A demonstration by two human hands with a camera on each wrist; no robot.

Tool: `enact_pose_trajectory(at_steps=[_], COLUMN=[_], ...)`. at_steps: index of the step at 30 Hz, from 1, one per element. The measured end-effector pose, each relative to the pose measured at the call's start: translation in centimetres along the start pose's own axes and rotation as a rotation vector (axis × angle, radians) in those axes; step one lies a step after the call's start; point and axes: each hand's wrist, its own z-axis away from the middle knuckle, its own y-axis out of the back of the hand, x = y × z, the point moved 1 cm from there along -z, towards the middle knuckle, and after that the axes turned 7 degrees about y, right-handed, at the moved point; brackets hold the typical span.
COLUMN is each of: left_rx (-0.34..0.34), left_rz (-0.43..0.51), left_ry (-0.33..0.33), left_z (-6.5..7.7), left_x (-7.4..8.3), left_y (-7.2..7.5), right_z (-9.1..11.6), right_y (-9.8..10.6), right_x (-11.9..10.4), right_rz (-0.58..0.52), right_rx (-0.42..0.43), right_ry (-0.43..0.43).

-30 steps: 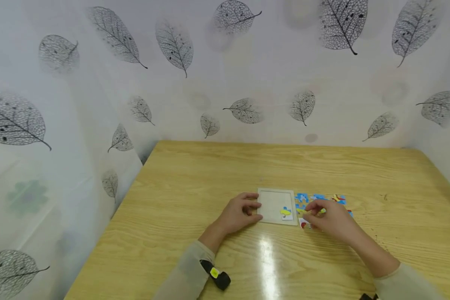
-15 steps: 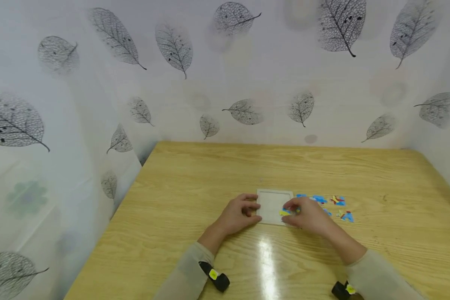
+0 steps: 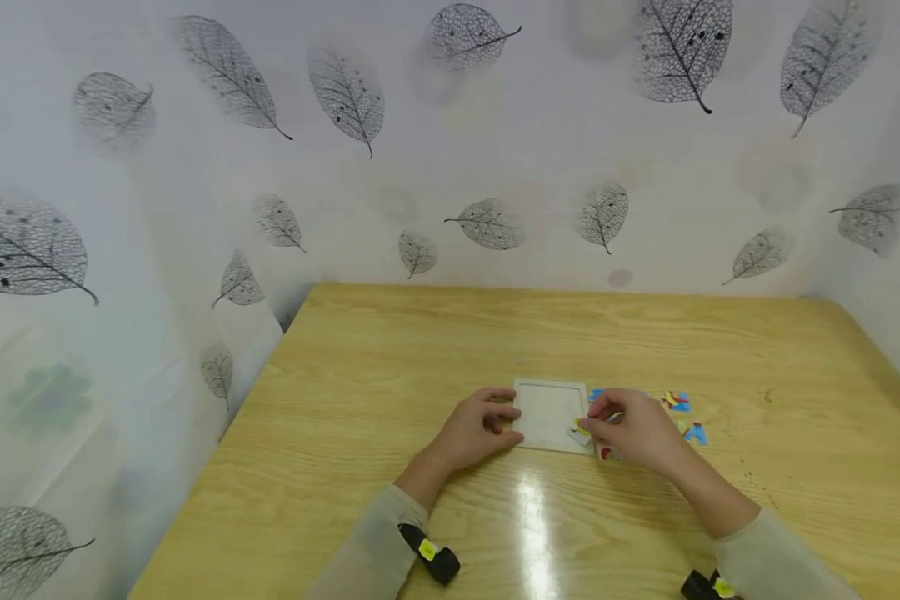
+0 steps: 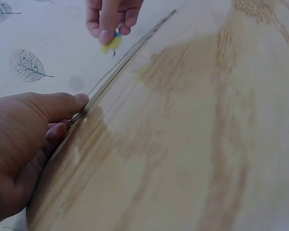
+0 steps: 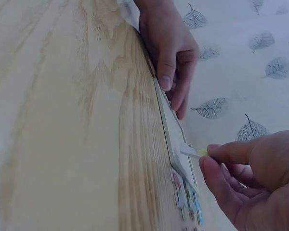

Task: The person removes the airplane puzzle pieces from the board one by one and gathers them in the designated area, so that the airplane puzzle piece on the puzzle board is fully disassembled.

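Note:
A shallow square puzzle tray (image 3: 543, 414) with a raised rim lies on the table. At its left edge rests my left hand (image 3: 474, 427), thumb and fingers spread along the rim; the left wrist view shows this thumb (image 4: 70, 106) on the edge. Over the tray's near right corner my right hand (image 3: 641, 429) pinches a yellow and white jigsaw piece (image 3: 581, 432) between thumb and fingertips. This piece is tilted in the right wrist view (image 5: 190, 150), its lower end close to or touching the tray; contact is unclear.
Loose jigsaw pieces lie right of the tray, partly hidden by my right hand: a red and white one (image 3: 606, 454), a blue one (image 3: 695, 433), and a red, yellow and blue one (image 3: 677, 401). A leaf-print curtain (image 3: 390, 208) stands behind the wooden table (image 3: 390, 350).
My right hand has moved from the loose pieces to the tray's near right corner. The piece that lay flat there is now tilted up in my fingers. My left hand has stayed put.

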Motion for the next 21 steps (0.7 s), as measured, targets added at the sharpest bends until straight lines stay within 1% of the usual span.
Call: enact_pose_trajectory(at_steps=[3,8,10,14,17,19,21], left_rx=[-0.004,0.022,0.024,0.014,0.010,0.011,0.011], left_rz=[0.004,-0.004,-0.008,-0.013,-0.013,-0.013,-0.016], left_ry=[-0.007,0.005,-0.003,-0.023,-0.011,0.000,0.007], left_z=[0.0,0.0,-0.1,-0.4,-0.4,-0.4,-0.3], left_x=[-0.1,0.0,0.2,0.4,0.4,0.4,0.4], left_y=[-0.2,-0.2,-0.2,-0.5,-0.8,-0.8,-0.8], right_z=[1.1,2.7,3.4,4.9,5.9,6.4,6.8], right_y=[1.2,3.3,4.1,5.7,6.6,6.8,6.9], right_x=[0.8,2.1,2.7,4.0,5.0,5.5,5.9], right_rz=[-0.064,-0.177,-0.213,-0.195,-0.154,-0.149,-0.132], right_rx=[0.002,-0.020,-0.015,0.025,0.036,0.031,0.030], right_ry=[-0.013,-0.013,-0.031,-0.101,-0.147,-0.171,-0.172])
